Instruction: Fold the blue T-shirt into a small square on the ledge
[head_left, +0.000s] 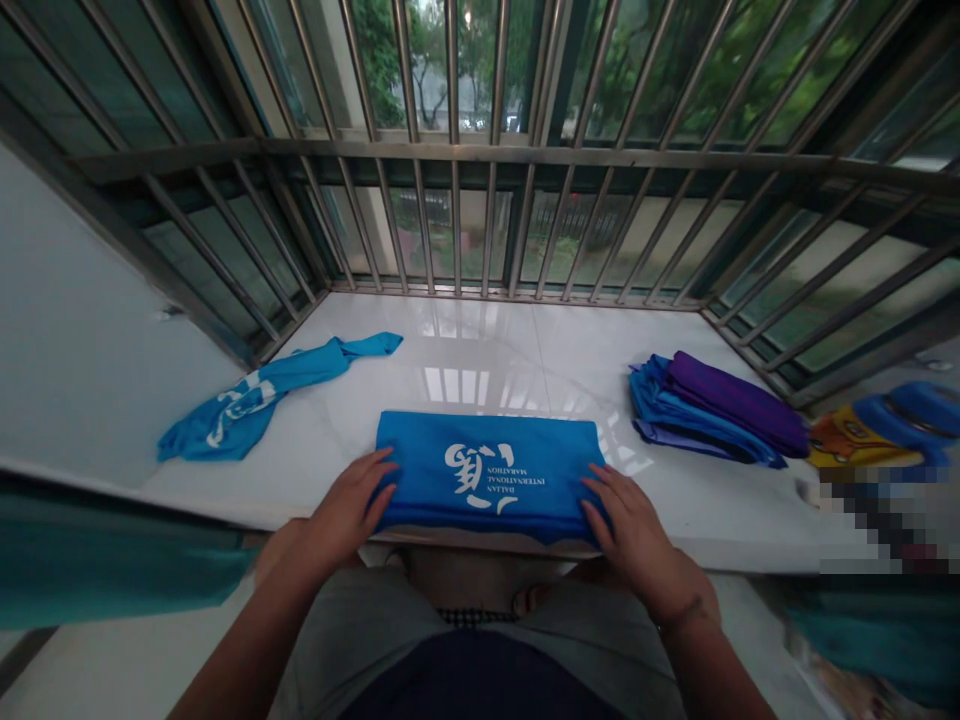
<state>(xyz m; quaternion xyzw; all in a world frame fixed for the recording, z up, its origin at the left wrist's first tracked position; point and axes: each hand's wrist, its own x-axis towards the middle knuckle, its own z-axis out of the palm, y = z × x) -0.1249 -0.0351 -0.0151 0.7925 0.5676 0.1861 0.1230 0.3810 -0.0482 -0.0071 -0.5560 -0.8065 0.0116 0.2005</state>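
A folded blue cloth [435, 465] lies flat near the front edge of the white sill, its white "Dalian International Marathon" print upside down to me. Its near edge is darker blue and wavy. At the cloth's left end rests my left hand [352, 505], fingers stretched out over the border and thumb apart. My right hand [622, 520] touches the opposite end the same way, its fingers spread. Neither hand shows a closed grip. Off to the left lies a crumpled blue cloth [277, 385] with white print. On the right sits a stack of folded blue and purple cloths [705, 410].
Metal window bars [450, 155] close off the back of the glossy white sill [510, 350]. A yellow and blue container [870, 430] stands at the far right, partly above a blurred patch. Teal curtains [112, 560] hang at both sides.
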